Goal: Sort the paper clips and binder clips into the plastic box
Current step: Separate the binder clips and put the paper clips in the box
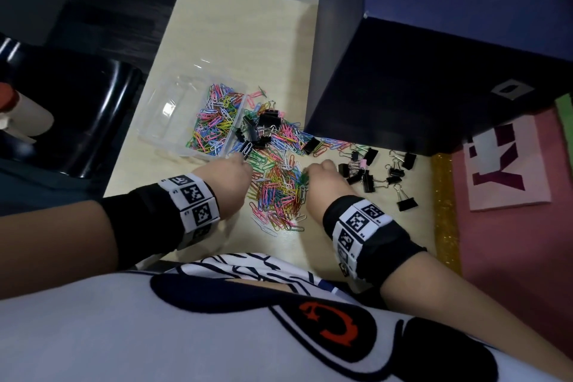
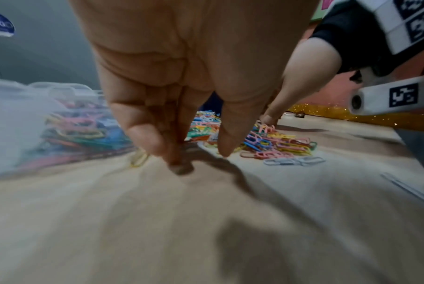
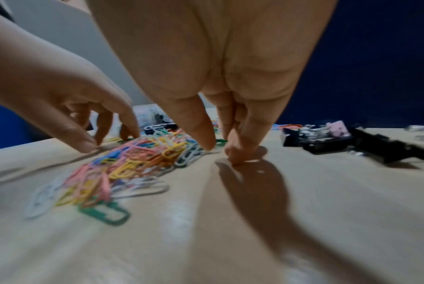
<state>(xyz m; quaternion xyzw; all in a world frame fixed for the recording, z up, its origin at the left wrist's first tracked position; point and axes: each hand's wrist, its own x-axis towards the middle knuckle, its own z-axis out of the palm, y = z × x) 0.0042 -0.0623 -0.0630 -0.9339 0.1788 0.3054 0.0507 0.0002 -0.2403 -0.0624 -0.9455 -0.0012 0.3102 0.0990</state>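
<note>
A clear plastic box [image 1: 161, 102] stands left of centre on the pale table, and its right compartment holds coloured paper clips [image 1: 214, 121]. A loose heap of paper clips [image 1: 279, 192] lies between my hands. Black binder clips [image 1: 260, 130] are bunched against the box, and more binder clips [image 1: 372, 170] lie scattered to the right. My left hand [image 1: 245, 164] points its fingers down at the heap's left edge, with the fingertips [image 2: 179, 167] on the table. My right hand [image 1: 305, 174] presses straight fingers [image 3: 237, 155] to the table at the heap's right edge. Neither hand holds anything.
A tall dark blue box [image 1: 403, 71] stands close behind the clips at the right. A gold glitter strip [image 1: 443, 195] and a pink mat [image 1: 511, 226] border the table on the right. A black chair [image 1: 93, 118] is off the left edge.
</note>
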